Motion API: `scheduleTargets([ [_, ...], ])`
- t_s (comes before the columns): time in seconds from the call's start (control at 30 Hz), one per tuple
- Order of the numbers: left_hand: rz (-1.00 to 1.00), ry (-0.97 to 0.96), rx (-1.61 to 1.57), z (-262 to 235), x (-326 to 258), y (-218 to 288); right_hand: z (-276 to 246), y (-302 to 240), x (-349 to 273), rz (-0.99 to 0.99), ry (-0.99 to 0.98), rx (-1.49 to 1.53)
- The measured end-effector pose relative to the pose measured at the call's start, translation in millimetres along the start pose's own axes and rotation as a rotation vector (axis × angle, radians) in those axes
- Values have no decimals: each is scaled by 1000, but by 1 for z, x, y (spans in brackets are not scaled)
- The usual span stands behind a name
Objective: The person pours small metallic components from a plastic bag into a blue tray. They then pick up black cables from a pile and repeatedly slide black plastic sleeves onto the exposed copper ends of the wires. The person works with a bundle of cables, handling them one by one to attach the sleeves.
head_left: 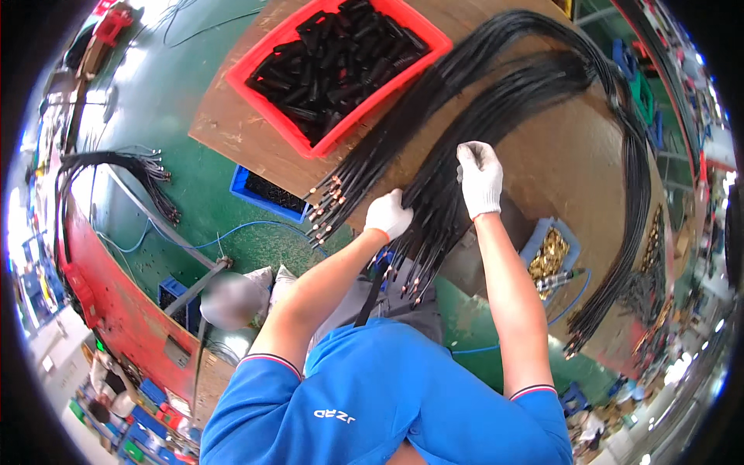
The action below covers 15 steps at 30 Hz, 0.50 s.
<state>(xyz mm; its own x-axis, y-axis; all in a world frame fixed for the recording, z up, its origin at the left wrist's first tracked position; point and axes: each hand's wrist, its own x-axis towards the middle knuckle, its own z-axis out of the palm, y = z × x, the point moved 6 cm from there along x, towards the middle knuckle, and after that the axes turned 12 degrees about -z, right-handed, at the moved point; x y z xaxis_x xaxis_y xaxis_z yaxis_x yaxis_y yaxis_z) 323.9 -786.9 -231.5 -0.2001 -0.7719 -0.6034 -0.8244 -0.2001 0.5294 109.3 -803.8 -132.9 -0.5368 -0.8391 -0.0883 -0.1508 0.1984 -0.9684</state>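
Your brown workboard (558, 155) carries black cable bundles (496, 101), a far red bin (339, 66) and a blue tray (552, 249) near right.

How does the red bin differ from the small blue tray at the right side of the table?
The red bin is larger and holds black sleeve-like parts; the small blue tray is smaller and holds gold-coloured metal pieces. The red bin sits far from the hands, beyond the black cables; the blue tray lies beside the right forearm. Both are open-topped and rest on the brown table.

A red bin (267, 48) of black parts sits beside a blue tray (547, 232) of brass terminals.
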Motion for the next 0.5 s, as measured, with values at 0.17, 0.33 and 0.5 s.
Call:
scheduleTargets([
  [0.17,20,-47,-57,-5,13,-17,78,-82,47,-414,-161,-384],
  [0.33,21,-72,-134,-10,13,-17,159,-114,120,-823,-454,-857],
  [0.5,54,-133,-190,-13,16,-16,212,-92,182,-908,-932,-1289],
])
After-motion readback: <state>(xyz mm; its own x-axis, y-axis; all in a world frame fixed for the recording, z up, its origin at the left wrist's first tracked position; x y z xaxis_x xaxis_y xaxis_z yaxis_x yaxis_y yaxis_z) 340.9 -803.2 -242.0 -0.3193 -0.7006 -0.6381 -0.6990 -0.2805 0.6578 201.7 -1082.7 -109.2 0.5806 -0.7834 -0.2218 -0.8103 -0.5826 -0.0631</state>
